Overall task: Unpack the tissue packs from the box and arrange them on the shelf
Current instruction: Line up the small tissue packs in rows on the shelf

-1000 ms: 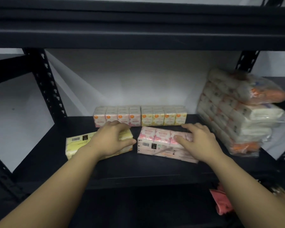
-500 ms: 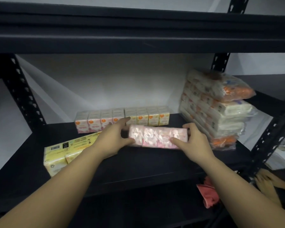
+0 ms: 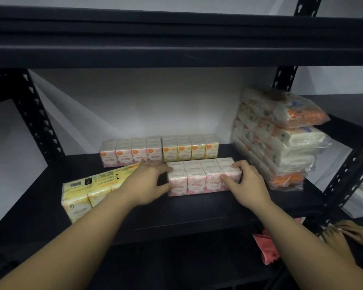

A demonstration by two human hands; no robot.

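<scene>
Now the pink pack (image 3: 204, 176) is sitting upright on the shelf (image 3: 197, 208), no longer lifted, just in front of the back row (image 3: 159, 148). Left hand (image 3: 149, 184) is gripping its 9 o'clock end, right hand (image 3: 247, 185) curling over its 3 o'clock end. Yellow pack (image 3: 88, 191) is lying at 9 o'clock, the stack (image 3: 281, 143) at 3 o'clock.

yellow pack (image 3: 88, 191) partly behind forearm, print unreadable
</scene>
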